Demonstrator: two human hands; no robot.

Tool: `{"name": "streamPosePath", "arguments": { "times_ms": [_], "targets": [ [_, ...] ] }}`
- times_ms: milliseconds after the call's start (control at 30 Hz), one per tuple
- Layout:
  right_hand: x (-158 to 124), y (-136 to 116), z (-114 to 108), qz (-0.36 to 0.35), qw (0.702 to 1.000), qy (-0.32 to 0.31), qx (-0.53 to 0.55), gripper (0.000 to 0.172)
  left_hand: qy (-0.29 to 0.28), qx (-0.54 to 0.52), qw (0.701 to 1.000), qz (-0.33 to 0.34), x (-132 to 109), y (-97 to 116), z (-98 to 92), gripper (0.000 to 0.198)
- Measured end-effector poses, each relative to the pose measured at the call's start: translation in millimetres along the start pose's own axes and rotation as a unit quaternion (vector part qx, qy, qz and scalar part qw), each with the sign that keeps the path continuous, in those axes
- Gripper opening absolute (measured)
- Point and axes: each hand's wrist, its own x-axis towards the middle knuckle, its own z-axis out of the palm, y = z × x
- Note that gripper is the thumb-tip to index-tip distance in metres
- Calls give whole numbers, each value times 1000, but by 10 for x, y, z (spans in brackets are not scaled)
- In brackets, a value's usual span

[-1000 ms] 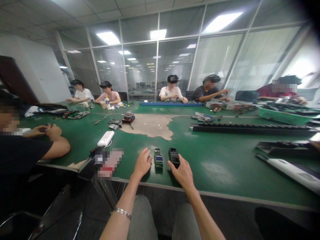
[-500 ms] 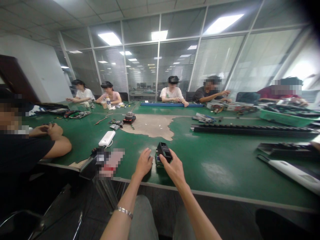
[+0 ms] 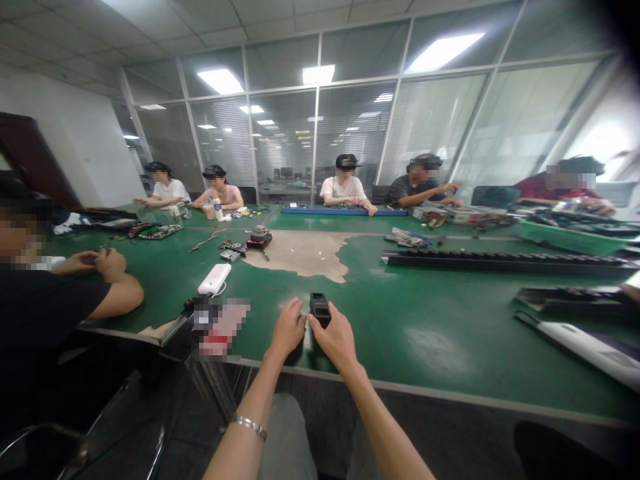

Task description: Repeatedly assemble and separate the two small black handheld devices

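A small black plastic housing [image 3: 320, 305] with openings in its top stands on the green table [image 3: 380, 333] in front of me. My right hand [image 3: 338, 338] is closed round its near end, thumb on the left side, and hides part of it. Just left of the housing, my left hand [image 3: 289, 329] rests by the tabletop with fingers loosely bent and apart. It appears to hold nothing.
A white power strip [image 3: 215, 279] lies ahead on the left, a black slotted rail [image 3: 490, 262] on the right. Electronic parts [image 3: 259, 237] sit on a worn patch. A co-worker's forearm [image 3: 123, 293] rests on the table at left. Other people sit opposite.
The housing has shifted slightly left and turned straighter under my right hand, which moved left with it. The green circuit board seen at its side before no longer shows. My left hand has barely moved.
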Motion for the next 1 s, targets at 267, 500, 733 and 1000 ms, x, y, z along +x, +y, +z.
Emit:
{"name": "streamPosePath", "arguments": {
  "times_ms": [267,500,733,1000],
  "targets": [
    [-155,138,83,-13,999,-1,30,75,-4,8,1000,-6,4,30,-28,39],
    [43,206,-36,32,979,68,188,50,8,17,1000,2,-7,37,-11,37],
    [24,340,20,79,976,81,184,48,-19,32,999,2,1,94,-46,33],
    [-2,358,15,71,982,61,163,62,-14,33,999,-4,-5,82,-17,33]
  ]
}}
